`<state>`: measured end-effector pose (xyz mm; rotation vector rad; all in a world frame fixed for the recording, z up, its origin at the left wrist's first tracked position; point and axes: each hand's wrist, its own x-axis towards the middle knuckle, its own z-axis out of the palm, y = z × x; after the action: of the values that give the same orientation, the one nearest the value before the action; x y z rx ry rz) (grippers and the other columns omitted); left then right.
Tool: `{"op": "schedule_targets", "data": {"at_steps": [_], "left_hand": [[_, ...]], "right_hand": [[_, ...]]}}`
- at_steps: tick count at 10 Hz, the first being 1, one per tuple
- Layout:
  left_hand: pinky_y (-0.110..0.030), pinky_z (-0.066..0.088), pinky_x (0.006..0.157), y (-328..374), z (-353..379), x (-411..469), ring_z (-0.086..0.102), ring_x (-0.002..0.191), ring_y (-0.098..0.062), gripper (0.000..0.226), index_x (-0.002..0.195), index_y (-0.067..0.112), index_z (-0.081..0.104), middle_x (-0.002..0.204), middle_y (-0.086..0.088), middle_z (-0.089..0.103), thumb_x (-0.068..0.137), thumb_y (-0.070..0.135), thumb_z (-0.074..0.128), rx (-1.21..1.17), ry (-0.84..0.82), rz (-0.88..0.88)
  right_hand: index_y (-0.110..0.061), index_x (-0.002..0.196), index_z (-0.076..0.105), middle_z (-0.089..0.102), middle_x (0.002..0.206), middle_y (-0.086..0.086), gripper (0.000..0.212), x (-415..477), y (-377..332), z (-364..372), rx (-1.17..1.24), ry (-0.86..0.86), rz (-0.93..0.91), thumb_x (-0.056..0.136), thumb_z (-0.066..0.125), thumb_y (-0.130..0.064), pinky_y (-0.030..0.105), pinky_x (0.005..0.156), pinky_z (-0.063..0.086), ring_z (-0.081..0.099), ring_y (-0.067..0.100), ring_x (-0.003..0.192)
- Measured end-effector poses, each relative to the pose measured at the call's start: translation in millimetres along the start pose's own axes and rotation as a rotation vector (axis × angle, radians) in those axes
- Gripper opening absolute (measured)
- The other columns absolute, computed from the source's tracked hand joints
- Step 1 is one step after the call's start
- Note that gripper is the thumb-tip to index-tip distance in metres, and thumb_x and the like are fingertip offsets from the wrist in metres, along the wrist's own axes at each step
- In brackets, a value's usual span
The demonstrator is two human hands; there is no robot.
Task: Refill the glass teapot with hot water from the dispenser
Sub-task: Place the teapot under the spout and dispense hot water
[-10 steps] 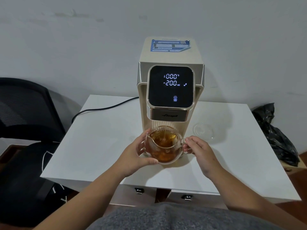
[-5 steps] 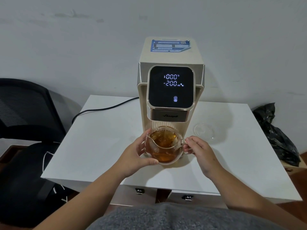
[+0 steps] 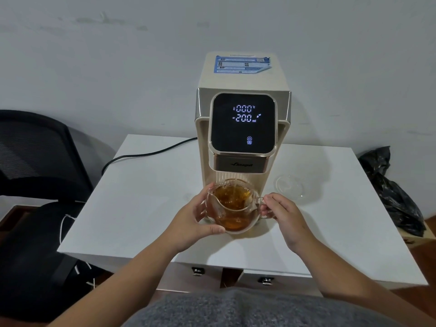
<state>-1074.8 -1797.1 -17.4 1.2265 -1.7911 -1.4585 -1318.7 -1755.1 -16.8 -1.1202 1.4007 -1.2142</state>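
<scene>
The glass teapot [image 3: 232, 208], holding amber tea, stands under the spout of the cream dispenser [image 3: 243, 128]. A thin stream of water falls into its open top. The dispenser's black screen reads 000 °C and 200 ml. My left hand [image 3: 192, 220] cups the teapot's left side, thumb along the lower front. My right hand [image 3: 282, 213] pinches the glass handle on the right. The teapot's glass lid [image 3: 289, 186] lies on the table to the right of the dispenser.
The white table [image 3: 146, 204] carries the dispenser, and a black power cable [image 3: 146, 153] runs off its left edge. A black office chair [image 3: 35, 175] stands to the left. A black plastic bag [image 3: 391, 187] lies to the right. Two drawer knobs show below the front edge.
Both hands and the teapot have stayed in place. The tea level in the pot looks slightly higher as water keeps running in.
</scene>
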Motion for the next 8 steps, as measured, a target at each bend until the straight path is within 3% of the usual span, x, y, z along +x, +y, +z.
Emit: {"op": "schedule_targets", "data": {"at_steps": [3,8], "left_hand": [[-0.037,0.045,0.107,1.7,1.4,-1.7,0.049,0.132,-0.011,0.101,0.144,0.052,0.03,0.144,0.02,0.047,0.064,0.034,0.089,-0.002,0.004,0.002],[-0.039,0.045,0.108,2.4,1.3,-1.8,0.049,0.132,-0.011,0.102,0.145,0.05,0.031,0.143,0.02,0.048,0.065,0.028,0.09,-0.027,0.002,-0.003]], "right_hand": [[-0.026,0.073,0.069,0.064,0.067,-0.01,0.029,1.7,3.3,-0.5,0.009,0.006,0.003,0.094,0.05,-0.028,0.016,0.066,0.048,0.058,0.002,0.067],[-0.025,0.071,0.068,0.063,0.068,-0.009,0.025,1.2,1.3,0.7,0.035,-0.001,0.002,0.088,0.052,-0.033,0.016,0.066,0.048,0.058,0.004,0.067]]}}
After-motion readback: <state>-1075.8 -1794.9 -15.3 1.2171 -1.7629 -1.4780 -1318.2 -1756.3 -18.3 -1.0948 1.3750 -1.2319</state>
